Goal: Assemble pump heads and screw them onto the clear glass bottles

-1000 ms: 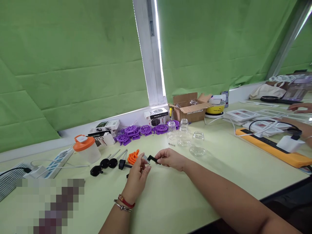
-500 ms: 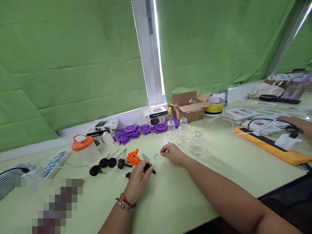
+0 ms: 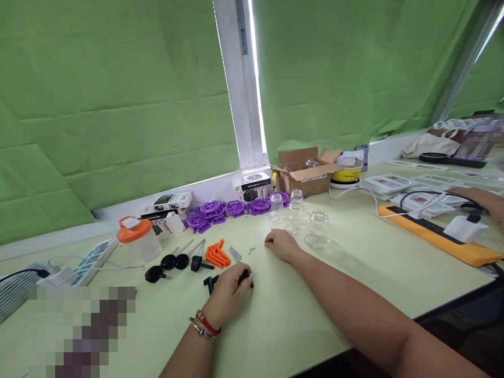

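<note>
My left hand (image 3: 232, 286) is closed around a small black plastic part (image 3: 244, 275), mostly hidden by the fingers. Beside its wrist lies another black plastic piece (image 3: 208, 282). My right hand (image 3: 282, 244) rests low over the table, fingertips pinched together; whatever is between them is hidden. Several tiny metal nuts or rings (image 3: 251, 251) lie left of it, and glass jars (image 3: 318, 230) stand to its right and behind. Between the hands and the left side are metal screws (image 3: 235, 254), orange angled pieces (image 3: 217, 254), and black knobs with metal rods (image 3: 181, 261).
Purple plastic wheels (image 3: 211, 210) line the back near small boxes (image 3: 252, 184) and an open carton (image 3: 307, 181). An orange-lidded cup (image 3: 142, 244) stands left. At right are an orange power strip (image 3: 437, 236), stacked cards (image 3: 388, 182) and another person's hand (image 3: 478, 199).
My right hand has shifted slightly right and back, now covering the spot where a small spring lay. My left hand has turned and moved a little right with the black part.
</note>
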{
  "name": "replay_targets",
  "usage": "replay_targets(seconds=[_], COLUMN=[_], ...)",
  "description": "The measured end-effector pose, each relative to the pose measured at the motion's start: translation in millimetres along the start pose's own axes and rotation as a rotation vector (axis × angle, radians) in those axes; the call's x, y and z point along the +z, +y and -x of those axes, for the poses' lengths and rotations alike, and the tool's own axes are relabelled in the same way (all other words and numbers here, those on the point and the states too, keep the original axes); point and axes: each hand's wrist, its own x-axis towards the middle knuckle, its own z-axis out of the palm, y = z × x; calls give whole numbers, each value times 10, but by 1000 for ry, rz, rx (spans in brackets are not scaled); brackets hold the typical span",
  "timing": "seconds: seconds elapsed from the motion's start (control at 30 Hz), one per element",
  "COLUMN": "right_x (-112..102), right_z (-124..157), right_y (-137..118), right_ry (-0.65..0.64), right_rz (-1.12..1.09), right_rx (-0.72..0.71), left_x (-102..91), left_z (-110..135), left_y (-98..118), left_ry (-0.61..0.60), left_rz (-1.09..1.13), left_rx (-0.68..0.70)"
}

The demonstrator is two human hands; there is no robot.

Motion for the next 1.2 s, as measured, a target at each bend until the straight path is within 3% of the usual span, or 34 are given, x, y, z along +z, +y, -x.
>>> replay_targets(seconds=[0.3, 0.67, 1.2], right_x=[26, 77, 118], right_z=[-9, 20, 54], right_y=[0, -111, -205], right_ry=[-1, -15, -10], right_rz=[89, 142, 166], right_rx=[-14, -164, -219], left_x=[-22, 11, 22], left_z=[11, 21, 19], left_y=[29, -12, -42], left_ry=[-56, 16, 10], left_rz=[43, 0, -2], left_rx=[-4, -65, -34])
